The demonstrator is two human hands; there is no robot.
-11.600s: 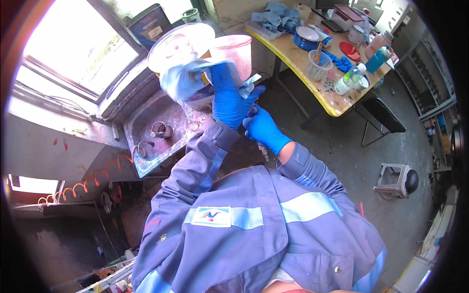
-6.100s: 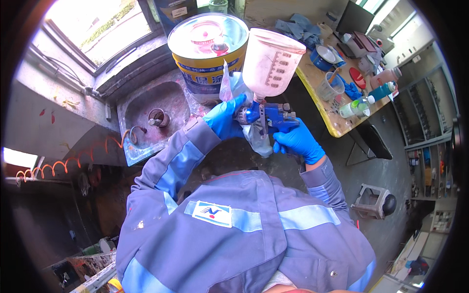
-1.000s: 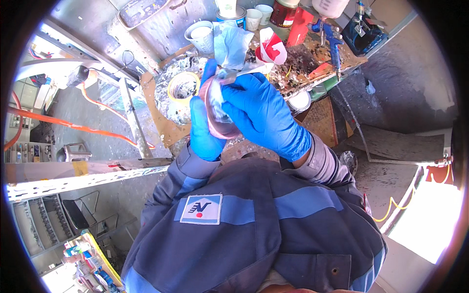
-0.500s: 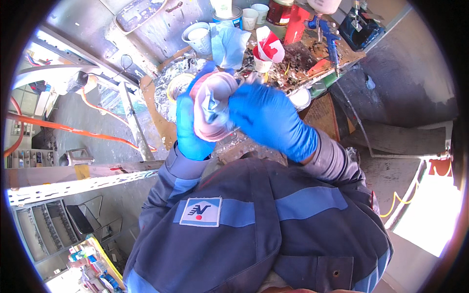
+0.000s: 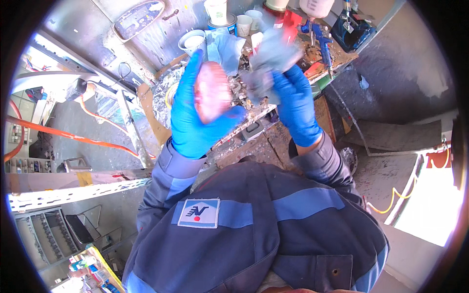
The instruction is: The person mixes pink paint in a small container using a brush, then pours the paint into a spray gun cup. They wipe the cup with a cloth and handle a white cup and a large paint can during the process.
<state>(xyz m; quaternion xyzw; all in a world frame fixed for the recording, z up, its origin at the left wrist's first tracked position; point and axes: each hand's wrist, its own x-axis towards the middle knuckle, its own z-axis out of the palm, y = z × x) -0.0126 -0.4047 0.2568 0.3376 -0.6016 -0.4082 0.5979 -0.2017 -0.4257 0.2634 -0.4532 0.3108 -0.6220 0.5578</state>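
My left hand (image 5: 188, 122), in a blue glove, grips a blurred pink, round cup-like piece (image 5: 213, 90) over the cluttered bench. To its right, my gloved right hand (image 5: 297, 105) pinches a crumpled grey-blue cloth (image 5: 274, 56), smeared by motion and held apart from the pink piece. Behind them are a white cup (image 5: 192, 41) and a pale blue sheet (image 5: 229, 53). A blue spray gun (image 5: 325, 44) with a translucent cup (image 5: 315, 7) on top is at the bench's right side.
Paint cans (image 5: 222, 24), small cups (image 5: 244, 25) and red card (image 5: 290, 24) crowd the back. A dark blue container (image 5: 351, 34) is at the back right. An orange hose (image 5: 78, 134) runs at the left, above a metal beam (image 5: 49, 193); shelving (image 5: 41, 234) is at lower left.
Since the earliest frames, the view has turned from a sink to this bench. In the last second my right hand has pulled the cloth out of the pink piece, moving up and right.
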